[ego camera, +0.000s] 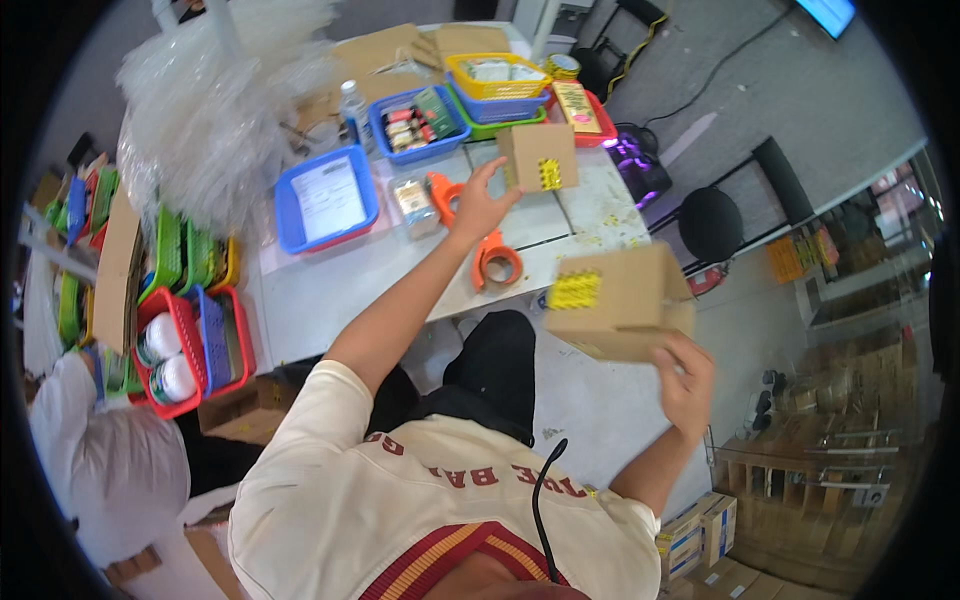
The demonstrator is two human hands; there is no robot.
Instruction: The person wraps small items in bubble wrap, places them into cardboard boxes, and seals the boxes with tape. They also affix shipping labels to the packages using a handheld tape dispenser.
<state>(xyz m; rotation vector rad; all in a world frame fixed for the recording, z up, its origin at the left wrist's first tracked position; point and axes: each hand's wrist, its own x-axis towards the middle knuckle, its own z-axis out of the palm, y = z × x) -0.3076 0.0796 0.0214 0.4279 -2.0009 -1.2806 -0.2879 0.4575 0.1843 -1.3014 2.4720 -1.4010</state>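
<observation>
My left hand [482,206] reaches across the table, thumb and fingers spread, at the left side of a small cardboard box [559,154] with yellow printed tape. Whether the fingertips touch that box I cannot tell. My right hand [686,379] grips the near right edge of a larger cardboard box [611,300], held tilted off the table's front edge. That box has yellow tape on one face and a flap standing out on its right; the picture is blurred there. Beneath my left forearm lie two orange tape dispensers [498,264], and a clear-wrapped packet [415,206] is beside them.
A blue basket [283,199] holds a printed sheet; another blue basket [457,142] holds small bottles and boxes. Stacked baskets [499,91] stand behind the small box. Plastic wrap [202,135] heaps at the left. A person in white [112,465] is at lower left, a black chair [711,223] at right.
</observation>
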